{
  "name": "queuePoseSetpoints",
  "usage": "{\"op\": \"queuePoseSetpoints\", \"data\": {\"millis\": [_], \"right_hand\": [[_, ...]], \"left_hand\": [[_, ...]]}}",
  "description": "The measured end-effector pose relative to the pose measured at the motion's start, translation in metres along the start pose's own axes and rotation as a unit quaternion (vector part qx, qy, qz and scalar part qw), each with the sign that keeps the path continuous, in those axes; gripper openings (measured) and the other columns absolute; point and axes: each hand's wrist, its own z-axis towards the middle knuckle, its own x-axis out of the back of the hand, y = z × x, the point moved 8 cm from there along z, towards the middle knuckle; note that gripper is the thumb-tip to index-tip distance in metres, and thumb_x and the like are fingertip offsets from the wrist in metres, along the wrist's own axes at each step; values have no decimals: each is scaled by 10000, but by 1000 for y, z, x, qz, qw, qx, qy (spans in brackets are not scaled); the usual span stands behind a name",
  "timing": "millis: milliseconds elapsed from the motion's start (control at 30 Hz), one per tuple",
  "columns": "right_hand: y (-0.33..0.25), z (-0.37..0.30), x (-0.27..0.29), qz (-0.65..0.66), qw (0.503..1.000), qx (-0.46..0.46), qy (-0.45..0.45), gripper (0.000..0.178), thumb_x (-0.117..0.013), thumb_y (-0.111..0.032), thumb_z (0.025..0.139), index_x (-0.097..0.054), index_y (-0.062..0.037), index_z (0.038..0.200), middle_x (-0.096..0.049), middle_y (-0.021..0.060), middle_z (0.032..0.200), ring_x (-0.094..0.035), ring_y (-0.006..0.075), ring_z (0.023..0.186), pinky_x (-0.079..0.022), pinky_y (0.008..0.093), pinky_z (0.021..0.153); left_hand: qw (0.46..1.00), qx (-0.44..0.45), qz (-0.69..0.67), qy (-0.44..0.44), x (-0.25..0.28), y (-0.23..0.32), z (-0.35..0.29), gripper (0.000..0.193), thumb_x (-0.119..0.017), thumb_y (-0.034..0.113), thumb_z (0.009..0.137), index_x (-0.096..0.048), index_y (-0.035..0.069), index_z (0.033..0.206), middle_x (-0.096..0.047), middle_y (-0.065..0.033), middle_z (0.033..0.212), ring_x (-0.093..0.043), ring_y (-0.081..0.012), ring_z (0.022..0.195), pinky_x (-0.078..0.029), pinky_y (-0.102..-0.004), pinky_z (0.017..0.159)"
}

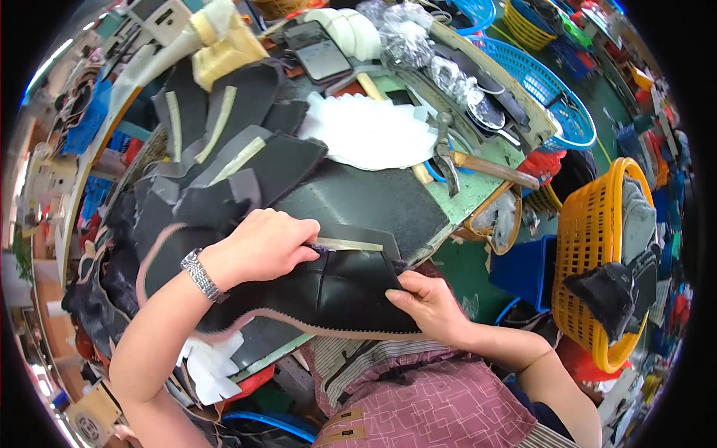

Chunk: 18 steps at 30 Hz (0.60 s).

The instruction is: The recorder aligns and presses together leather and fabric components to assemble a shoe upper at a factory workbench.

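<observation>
item under inspection: one black sheet panel [358, 287], leather-like in finish, held above the near edge of the surface [474, 198] in front of the wearer's apron [441, 396]. its lower border is saw-toothed and pinkish; a pale strip [351, 245] lies along the upper fold. left hand [272, 243]: thumb and fingers pinched together on the upper edge, at the strip's left end. right hand [426, 299]: clamped on the panel's right end, thumb on the near face, remaining fingers partly hidden. handling, as judged: light, supple, liable to crease or sag between holds, smooth and perhaps slightly slippery on the face, not brittle; best gripped at the folded upper edge and right end, with the toothed border left unpulled. surface: green, worn, partly covered by a dark slab [358, 198]; on it, a pile of dark cut pieces [246, 168] to the left, white scalloped sheets [370, 131] beyond, a wooden-handled hammer [497, 170] to the right and a phone [320, 51] at the far side. room: crowded workshop; yellow basket [586, 257], blue bin [523, 272] and blue basket [553, 89] stand to the right over a green floor [463, 269].
</observation>
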Motion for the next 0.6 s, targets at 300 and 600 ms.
{"op": "queuePoseSetpoints", "data": {"millis": [300,600], "right_hand": [[27,17,12,122,979,-163,-28,203,-600,-146,882,-602,56,899,-508,-9,756,-424,44,696,-381,239,586],[25,0,10,42,987,-141,61,515,-629,-74,840,-373,-32,1284,-394,16,574,-383,84,531,-355,253,508]], "left_hand": [[955,-2,-286,-79,-25,-14,42,255,-655,283,808,-640,30,831,-630,-150,764,-589,-285,710,-440,-367,656],[976,33,-159,-148,-34,-18,61,245,-638,266,809,-627,23,782,-617,-166,703,-599,-330,713,-446,-407,649]]}}
